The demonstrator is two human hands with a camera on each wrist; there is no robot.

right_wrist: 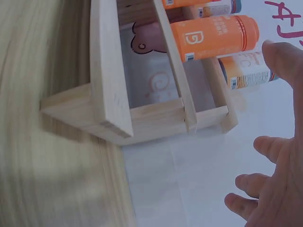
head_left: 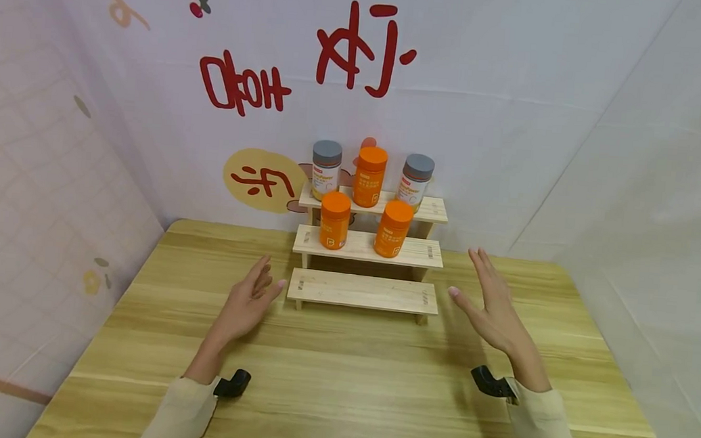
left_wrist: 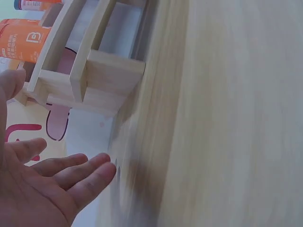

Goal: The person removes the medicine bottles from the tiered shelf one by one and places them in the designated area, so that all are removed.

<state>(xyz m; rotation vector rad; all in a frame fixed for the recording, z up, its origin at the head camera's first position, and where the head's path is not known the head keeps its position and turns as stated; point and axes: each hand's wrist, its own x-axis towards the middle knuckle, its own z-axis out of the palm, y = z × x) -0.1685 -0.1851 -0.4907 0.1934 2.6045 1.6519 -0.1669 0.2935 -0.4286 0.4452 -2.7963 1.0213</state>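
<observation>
Directly ahead, the stepped wooden rack (head_left: 365, 291) stands at the back of the desk (head_left: 338, 394), against the wall. Its middle step carries two orange bottles (head_left: 335, 220); the top step carries a third orange bottle (head_left: 370, 176) between two grey-capped bottles (head_left: 326, 169). The lowest step is bare. My left hand (head_left: 249, 303) hovers just left of the rack, fingers (left_wrist: 75, 172) straight and spread, holding nothing. My right hand (head_left: 493, 307) hovers near its right end, fingers (right_wrist: 270, 146) likewise loose and empty.

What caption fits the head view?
Open left hand and right hand flank a three-step wooden rack holding five bottles.
</observation>
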